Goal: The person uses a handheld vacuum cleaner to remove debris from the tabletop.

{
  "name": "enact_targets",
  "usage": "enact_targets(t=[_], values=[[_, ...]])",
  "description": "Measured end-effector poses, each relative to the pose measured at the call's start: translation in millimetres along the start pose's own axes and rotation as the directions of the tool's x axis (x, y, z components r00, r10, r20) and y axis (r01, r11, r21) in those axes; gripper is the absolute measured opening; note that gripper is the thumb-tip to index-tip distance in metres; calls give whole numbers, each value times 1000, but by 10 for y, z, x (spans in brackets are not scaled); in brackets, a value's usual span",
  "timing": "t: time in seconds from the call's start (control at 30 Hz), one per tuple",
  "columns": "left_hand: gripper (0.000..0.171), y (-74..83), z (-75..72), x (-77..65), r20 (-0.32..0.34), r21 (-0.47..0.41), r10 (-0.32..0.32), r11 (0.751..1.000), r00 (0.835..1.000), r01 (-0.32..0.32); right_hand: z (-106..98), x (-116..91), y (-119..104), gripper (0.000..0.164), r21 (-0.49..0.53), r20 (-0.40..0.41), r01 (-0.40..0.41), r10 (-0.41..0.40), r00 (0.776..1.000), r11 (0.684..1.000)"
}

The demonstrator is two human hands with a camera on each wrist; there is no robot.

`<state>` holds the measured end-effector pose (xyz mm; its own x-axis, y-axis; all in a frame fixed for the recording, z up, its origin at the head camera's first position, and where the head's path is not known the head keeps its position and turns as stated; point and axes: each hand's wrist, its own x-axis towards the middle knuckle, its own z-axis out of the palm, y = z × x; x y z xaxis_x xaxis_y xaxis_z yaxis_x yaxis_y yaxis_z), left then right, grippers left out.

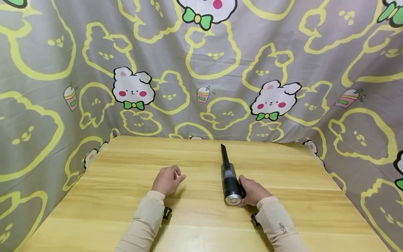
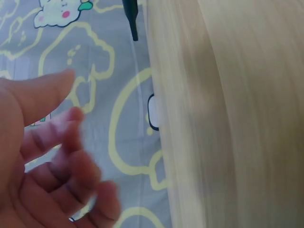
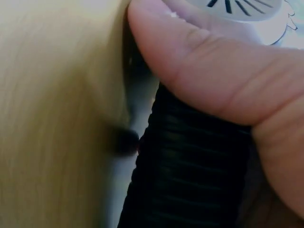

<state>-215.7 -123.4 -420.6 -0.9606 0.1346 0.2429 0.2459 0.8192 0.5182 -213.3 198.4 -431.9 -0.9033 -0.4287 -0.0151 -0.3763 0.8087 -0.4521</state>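
A black handheld vacuum cleaner (image 1: 232, 185) with a clear dust cup and a long thin nozzle (image 1: 224, 154) points toward the back of the table. Its silver vented end cap (image 1: 233, 200) faces me. My right hand (image 1: 254, 191) grips it from the right side. The right wrist view shows the ribbed black handle (image 3: 190, 166) in this hand, with the thumb (image 3: 190, 57) lying near the silver end. My left hand (image 1: 167, 180) hovers left of the vacuum, fingers loosely curled and holding nothing. In the left wrist view its fingers (image 2: 78, 185) are bent and apart from the thumb.
The wooden table (image 1: 126, 157) spreads under both hands. A grey curtain (image 1: 176, 84) with rabbit drawings hangs along its back and both sides. Each wrist carries a small black strap piece, the left one (image 1: 167, 212) and the right one (image 1: 255, 219).
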Motion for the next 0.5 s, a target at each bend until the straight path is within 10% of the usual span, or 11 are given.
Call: enact_targets(t=[0.27,0.5], values=[[33,33,55,-15,-153,-17,78,997,985,-81,-28,-66,42,60,34,23,37,-38,999,999],[37,138,86,-49,-274,41,202,979,940,-199,-241,-156,85,40,110,-35,11,-8,999,994]])
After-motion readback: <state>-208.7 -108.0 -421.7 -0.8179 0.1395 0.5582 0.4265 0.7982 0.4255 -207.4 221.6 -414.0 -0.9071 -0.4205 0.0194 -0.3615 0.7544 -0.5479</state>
